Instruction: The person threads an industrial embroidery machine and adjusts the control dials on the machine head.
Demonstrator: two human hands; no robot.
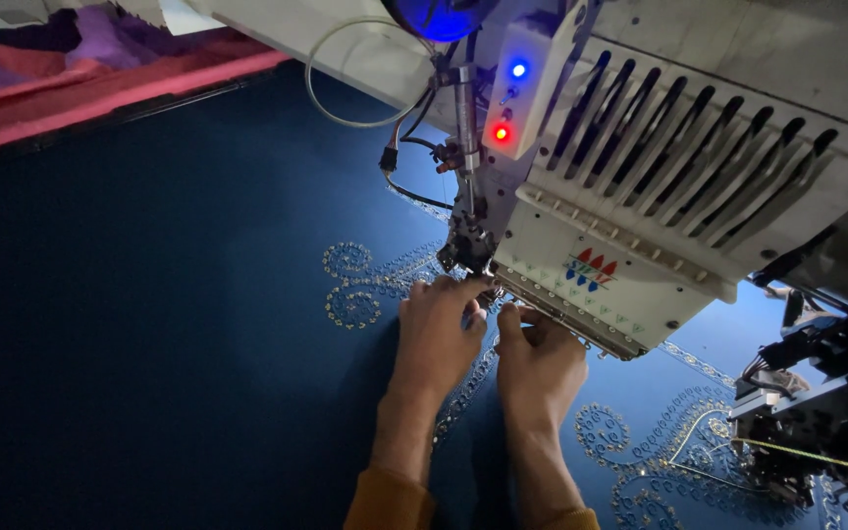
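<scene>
A white embroidery machine head [640, 216] hangs over dark blue fabric [169, 294] stitched with a silver curling pattern [355, 285]. My left hand [436, 334] reaches up to the needle area [473, 257], its fingertips pinched close together right under the needles. My right hand [540, 361] lies beside it, thumb raised against the lower edge of the machine head. Whether either hand pinches a thread is too small and dark to tell. Both wrists show mustard-coloured sleeves.
A blue light [518, 70] and a red light [501, 132] glow on the head's side panel. A second dark machine head [817, 412] stands at the right over more silver stitching [660, 461]. Red and purple cloth [80, 59] lies at the top left.
</scene>
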